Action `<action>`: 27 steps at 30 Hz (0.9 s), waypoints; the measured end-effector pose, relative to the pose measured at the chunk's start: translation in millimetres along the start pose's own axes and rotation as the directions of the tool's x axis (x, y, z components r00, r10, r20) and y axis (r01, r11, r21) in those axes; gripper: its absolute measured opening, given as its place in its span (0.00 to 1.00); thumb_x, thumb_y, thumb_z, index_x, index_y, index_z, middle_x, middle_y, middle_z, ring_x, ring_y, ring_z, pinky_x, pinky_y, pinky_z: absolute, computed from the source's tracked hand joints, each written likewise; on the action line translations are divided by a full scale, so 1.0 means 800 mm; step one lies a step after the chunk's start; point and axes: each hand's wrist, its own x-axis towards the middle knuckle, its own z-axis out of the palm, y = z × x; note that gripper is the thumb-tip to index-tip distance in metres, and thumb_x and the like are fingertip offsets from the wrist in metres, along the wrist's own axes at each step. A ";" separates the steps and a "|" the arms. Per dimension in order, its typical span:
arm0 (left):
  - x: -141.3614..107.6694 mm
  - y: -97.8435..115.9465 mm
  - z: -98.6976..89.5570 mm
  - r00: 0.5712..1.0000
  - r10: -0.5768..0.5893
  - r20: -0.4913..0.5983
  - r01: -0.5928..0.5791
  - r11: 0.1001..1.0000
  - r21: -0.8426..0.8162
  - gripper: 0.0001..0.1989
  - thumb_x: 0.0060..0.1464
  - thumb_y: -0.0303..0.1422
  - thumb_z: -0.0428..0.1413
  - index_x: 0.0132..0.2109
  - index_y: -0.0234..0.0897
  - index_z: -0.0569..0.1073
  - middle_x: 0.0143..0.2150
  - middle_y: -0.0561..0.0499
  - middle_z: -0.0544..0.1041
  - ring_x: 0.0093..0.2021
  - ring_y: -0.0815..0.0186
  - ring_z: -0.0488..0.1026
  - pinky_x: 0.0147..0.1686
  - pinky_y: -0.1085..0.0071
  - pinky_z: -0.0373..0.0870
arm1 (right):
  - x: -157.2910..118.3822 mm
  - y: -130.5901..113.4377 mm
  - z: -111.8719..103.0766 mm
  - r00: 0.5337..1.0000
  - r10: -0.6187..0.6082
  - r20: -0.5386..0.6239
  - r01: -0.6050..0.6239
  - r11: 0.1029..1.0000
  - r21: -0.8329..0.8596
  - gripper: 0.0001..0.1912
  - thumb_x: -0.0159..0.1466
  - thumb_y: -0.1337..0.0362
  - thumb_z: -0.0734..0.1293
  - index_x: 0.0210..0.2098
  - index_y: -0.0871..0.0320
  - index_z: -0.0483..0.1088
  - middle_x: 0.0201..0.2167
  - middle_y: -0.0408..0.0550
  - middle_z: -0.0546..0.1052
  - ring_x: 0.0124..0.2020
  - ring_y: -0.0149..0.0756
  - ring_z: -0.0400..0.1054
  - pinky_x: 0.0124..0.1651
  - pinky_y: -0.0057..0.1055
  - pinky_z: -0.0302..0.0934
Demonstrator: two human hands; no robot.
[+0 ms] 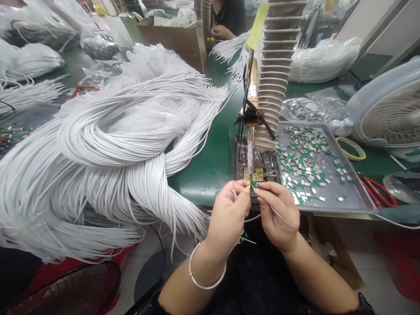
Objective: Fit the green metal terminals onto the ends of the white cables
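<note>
My left hand (231,210) is closed in a pinch on a white cable (234,193), whose end shows above the fingers. Against its fingertips, my right hand (278,212) is closed on a small green connector board (254,184); a thin pale wire (278,214) runs along that hand. Both sets of fingertips meet just below the tip of a soldering iron (251,151), which hangs upright with its tip down. The fingers partly hide the spot where cable, board and tip come together.
Large bundles of white cable (108,144) cover the left of the green table (193,179). On the right are a metal tray (351,197) of small connectors, yellow tape (351,148), red-handled scissors (380,192) and a fan (393,105). A ribbed duct (277,65) hangs behind the iron. A co-worker's hand (222,32) shows beyond.
</note>
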 end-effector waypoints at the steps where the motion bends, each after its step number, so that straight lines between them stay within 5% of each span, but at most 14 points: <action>1: 0.000 0.001 0.000 1.000 0.002 0.000 -0.002 1.000 -0.002 0.11 0.48 0.29 0.58 0.26 0.34 0.61 0.32 0.55 0.68 0.16 0.84 0.53 0.16 0.81 0.47 | 0.000 0.000 0.000 1.000 0.000 -0.001 0.000 1.000 0.000 0.20 0.60 0.77 0.62 0.49 0.53 0.69 0.42 0.52 0.72 0.43 0.37 0.70 0.42 0.37 0.70; 27: -0.001 -0.007 -0.007 0.999 -0.025 0.022 0.025 1.000 -0.015 0.11 0.51 0.27 0.55 0.27 0.33 0.60 0.37 0.52 0.69 0.16 0.86 0.54 0.15 0.81 0.45 | -0.005 0.000 -0.004 0.999 0.008 0.039 -0.010 0.999 0.038 0.18 0.61 0.77 0.61 0.48 0.57 0.69 0.42 0.53 0.72 0.44 0.36 0.69 0.44 0.36 0.69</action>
